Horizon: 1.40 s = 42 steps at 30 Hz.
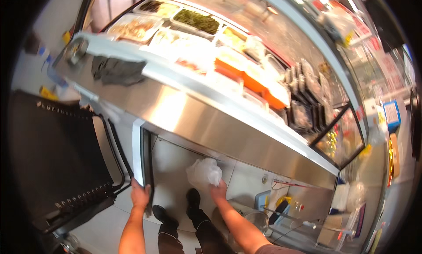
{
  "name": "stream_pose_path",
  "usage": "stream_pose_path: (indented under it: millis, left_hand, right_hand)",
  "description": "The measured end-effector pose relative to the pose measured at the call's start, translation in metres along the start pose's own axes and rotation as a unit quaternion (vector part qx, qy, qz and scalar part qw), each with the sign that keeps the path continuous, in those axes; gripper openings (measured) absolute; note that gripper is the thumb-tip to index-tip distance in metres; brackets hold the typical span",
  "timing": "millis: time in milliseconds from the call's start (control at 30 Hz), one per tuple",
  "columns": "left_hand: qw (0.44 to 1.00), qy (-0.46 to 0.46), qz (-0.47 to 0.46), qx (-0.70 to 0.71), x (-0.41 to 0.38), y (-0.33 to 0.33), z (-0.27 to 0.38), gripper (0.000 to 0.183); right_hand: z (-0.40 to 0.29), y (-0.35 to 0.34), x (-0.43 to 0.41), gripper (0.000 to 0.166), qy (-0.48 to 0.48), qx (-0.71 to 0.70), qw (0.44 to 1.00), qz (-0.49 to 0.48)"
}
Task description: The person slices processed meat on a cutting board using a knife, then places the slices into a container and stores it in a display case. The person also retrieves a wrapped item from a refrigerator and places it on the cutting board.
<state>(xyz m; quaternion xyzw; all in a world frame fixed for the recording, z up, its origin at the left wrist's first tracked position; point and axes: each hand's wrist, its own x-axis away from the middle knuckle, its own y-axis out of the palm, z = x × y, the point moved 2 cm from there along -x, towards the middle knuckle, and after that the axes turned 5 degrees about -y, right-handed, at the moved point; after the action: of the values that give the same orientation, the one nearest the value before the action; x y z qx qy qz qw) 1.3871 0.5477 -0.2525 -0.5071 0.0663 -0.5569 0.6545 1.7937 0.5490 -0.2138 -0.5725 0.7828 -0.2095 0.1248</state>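
Note:
My left hand [140, 195] is closed around the lower edge of an open cabinet door [138, 151] with a pale face and a dark inner rim. My right hand [218, 189] grips a crumpled white plastic bag [204, 171], which hangs in front of the opening under the stainless-steel counter [197, 115]. A dark grey cloth [117, 71] lies on the counter's left part. Behind it, a lit display case holds food trays, among them a tray of dark green food [197, 20] and stacked black packed trays [306, 95].
A black folding recliner chair [62, 151] stands at the left. At the lower right are a clear round container [255, 221], a blue plastic item [262, 201] and a cardboard box [329, 231]. A blue-edged box [391, 115] sits at the far right.

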Motion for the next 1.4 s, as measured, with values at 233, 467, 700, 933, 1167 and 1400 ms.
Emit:
stream_pose_path:
  millis: [233,467,700,933,1167,1400]
  left_hand:
    - [0.927,0.331,-0.172,-0.038,0.120,-0.014,0.150,0.095]
    - [0.829,0.239,-0.421,0.280,0.298,-0.074,0.421,0.094]
    - [0.763,0.180,-0.443,0.436,0.280,-0.079,0.430,0.055]
    - [0.801,0.171,-0.447,0.361,0.298,-0.115,0.446,0.044]
    - [0.891,0.159,-0.120,0.409,0.268,-0.111,0.391,0.022]
    - [0.711,0.097,-0.084,0.691,0.322,-0.223,0.369,0.030]
  right_hand:
    - [-0.162,-0.210,0.062,0.039,-0.030,0.085,0.996,-0.005]
    - [-0.292,-0.300,0.052,0.036,-0.202,0.077,0.976,-0.031]
    - [-0.304,-0.319,0.009,0.039,-0.205,0.006,0.969,-0.138]
    - [-0.224,-0.316,-0.047,0.058,-0.149,-0.268,0.930,-0.200]
    - [-0.301,-0.301,-0.050,0.049,-0.161,-0.115,0.946,-0.255]
    - [-0.394,-0.260,-0.036,0.030,-0.427,-0.056,0.870,-0.243]
